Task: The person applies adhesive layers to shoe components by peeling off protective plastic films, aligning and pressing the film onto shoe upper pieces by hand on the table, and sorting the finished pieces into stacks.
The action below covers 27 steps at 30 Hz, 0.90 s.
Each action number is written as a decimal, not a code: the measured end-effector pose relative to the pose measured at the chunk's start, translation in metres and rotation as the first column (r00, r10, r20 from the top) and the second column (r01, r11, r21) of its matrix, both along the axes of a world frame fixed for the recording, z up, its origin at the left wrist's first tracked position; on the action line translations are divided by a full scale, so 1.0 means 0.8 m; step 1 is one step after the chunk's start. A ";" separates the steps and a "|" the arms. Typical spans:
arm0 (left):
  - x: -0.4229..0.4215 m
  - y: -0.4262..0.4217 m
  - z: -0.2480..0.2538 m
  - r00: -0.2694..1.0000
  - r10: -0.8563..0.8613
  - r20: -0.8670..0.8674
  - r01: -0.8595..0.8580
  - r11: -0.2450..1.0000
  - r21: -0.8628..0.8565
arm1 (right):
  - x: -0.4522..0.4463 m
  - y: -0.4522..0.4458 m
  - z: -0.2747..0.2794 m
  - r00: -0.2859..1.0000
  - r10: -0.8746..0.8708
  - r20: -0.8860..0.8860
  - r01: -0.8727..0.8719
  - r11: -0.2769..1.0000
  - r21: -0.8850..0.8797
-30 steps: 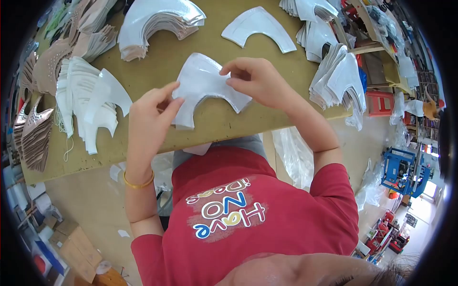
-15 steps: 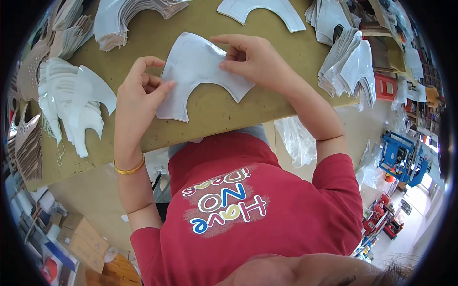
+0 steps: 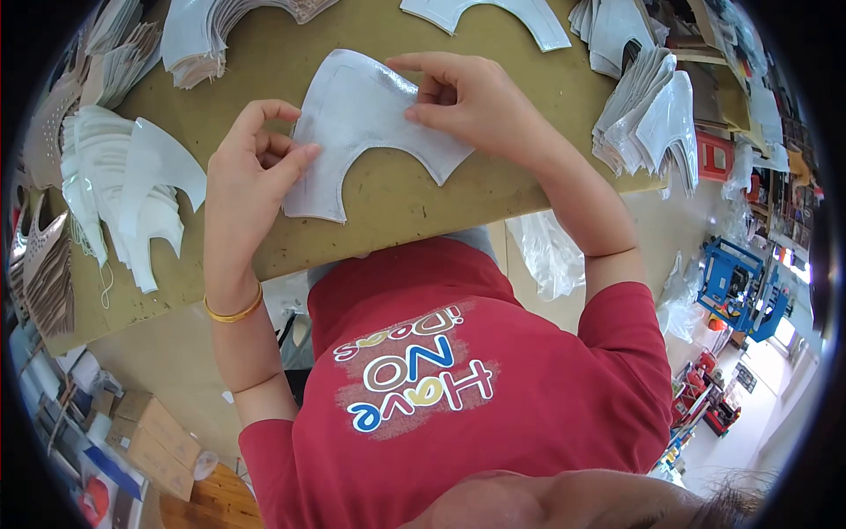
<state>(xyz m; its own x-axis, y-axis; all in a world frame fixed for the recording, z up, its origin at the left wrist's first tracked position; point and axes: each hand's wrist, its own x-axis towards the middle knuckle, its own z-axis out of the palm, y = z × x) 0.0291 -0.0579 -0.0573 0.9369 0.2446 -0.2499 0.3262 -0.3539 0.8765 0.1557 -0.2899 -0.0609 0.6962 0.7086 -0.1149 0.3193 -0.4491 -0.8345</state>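
Note:
A silvery-white curved piece (image 3: 352, 110) lies on the worktable (image 3: 388, 207), its concave side toward my body. Its edges look lined up. My left hand (image 3: 256, 172), with a gold bracelet at the wrist, is at its left edge, thumb and index finger apart, the thumb tip over the edge. At the upper right edge is my right hand (image 3: 449, 93), thumb on the piece and index finger at the rim, a gap between them. The other fingers of both hands curl under and are partly hidden.
Stacks of curved white pieces stand at the upper left (image 3: 203, 35) and right (image 3: 648, 115). A similar piece (image 3: 493, 13) lies at the far edge. Cream pieces (image 3: 123, 189) and perforated pieces (image 3: 48, 273) are on the left. Plastic bags (image 3: 548, 256) hang below the table.
The view has shifted, so the table items sit higher in the frame. A lower layer that stuck out at the piece's left side no longer shows. Both hands stay at its edges.

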 end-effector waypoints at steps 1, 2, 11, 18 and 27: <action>0.000 0.000 -0.001 1.000 -0.002 0.004 0.002 1.000 -0.005 | 0.000 0.000 0.000 1.000 0.000 0.002 0.000 1.000 0.002; 0.000 0.001 -0.001 1.000 -0.003 0.006 0.003 1.000 -0.009 | 0.001 0.000 -0.001 1.000 0.000 0.003 0.000 1.000 0.004; 0.000 0.001 -0.001 1.000 -0.006 -0.007 0.006 1.000 -0.014 | 0.001 0.000 -0.002 1.000 0.012 0.023 -0.012 1.000 0.006; 0.001 -0.005 0.000 1.000 0.010 -0.003 -0.010 1.000 0.016 | -0.001 0.000 -0.001 0.998 0.000 0.062 0.001 1.000 -0.008; -0.004 -0.030 0.013 0.988 -0.142 0.060 0.068 0.752 0.656 | -0.043 -0.009 -0.015 0.568 0.249 0.784 -0.035 0.960 -0.279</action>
<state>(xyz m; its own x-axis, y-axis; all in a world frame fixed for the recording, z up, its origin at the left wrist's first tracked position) 0.0258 -0.0816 -0.0472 0.9768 0.2122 0.0288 0.1772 -0.8765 0.4475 0.1216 -0.2970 -0.0732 0.4652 0.8382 0.2847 0.8833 -0.4608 -0.0866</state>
